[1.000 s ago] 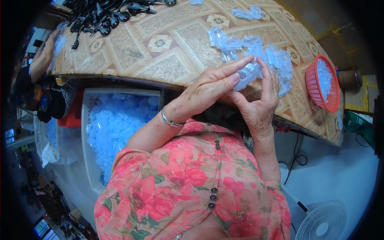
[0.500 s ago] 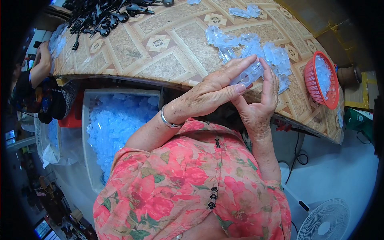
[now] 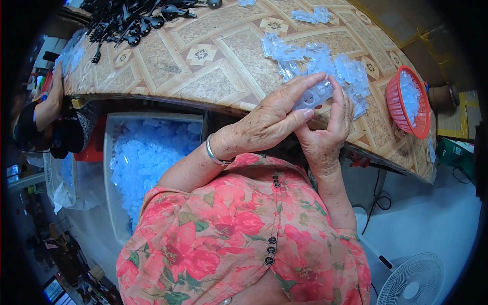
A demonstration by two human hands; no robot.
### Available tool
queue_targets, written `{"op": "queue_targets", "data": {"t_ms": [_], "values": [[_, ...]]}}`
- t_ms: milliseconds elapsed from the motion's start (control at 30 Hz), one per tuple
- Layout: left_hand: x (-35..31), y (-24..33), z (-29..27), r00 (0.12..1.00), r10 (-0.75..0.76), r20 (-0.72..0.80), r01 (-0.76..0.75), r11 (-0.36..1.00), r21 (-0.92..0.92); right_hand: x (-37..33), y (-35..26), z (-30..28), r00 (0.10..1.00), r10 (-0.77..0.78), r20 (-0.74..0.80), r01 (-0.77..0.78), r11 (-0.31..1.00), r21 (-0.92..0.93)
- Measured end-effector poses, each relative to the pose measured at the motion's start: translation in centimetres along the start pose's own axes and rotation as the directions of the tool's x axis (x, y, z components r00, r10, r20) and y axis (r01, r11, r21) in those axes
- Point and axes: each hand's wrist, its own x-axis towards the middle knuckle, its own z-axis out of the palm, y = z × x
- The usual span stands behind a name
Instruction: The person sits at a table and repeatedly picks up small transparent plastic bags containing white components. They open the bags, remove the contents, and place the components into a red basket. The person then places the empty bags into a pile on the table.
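A clear plastic piece with round openings (image 3: 316, 95) is held between my two hands, above the near edge of the patterned table (image 3: 208, 81). My left hand (image 3: 274, 113) grips it from the left, thumb below and fingers stretched along its upper side. On the other side my right hand (image 3: 328, 129) closes on it with raised fingertips and the thumb beneath. Parts of the piece are hidden behind the fingers. Just beyond my hands lies a loose pile of similar clear pieces (image 3: 351, 71), spread across the tabletop.
A red plastic basket (image 3: 394, 104) with clear pieces stands at the table's right end. Left of me, below the table, is a large bin (image 3: 111, 168) full of clear pieces. Black plastic parts (image 3: 132, 28) heap at the far left, near another person's arm (image 3: 50, 107). A white fan (image 3: 414, 279) stands lower right.
The clear piece has tilted slightly between my fingers, while my hands stay in nearly the same place. At the far left, the other person's arm has shifted position.
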Motion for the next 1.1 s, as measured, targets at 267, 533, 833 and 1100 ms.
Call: {"op": "queue_targets", "data": {"t_ms": [267,533,833,1100], "values": [[-0.7,-0.4,-0.9,0.988,-0.155,0.011,0.155,0.977,-0.145,0.5,-0.8,0.1,0.991,0.04,0.131,-0.041,0.999,0.003],[-0.5,0.1,-0.2,0.982,-0.177,-0.059,0.168,0.977,-0.134,0.9,-0.3,0.9,0.996,-0.002,0.091,0.001,1.0,0.007],[-0.7,-2.2,-3.0,0.999,-0.049,0.001,0.049,0.992,0.116,1.1,1.5,-0.3,0.964,-0.04,0.263,-0.005,0.986,0.165],[-1.0,-3.5,-3.3,0.988,0.089,-0.127,-0.017,0.877,0.481,1.1,1.5,0.8,0.957,-0.085,0.277,0.078,0.996,0.038]]}}
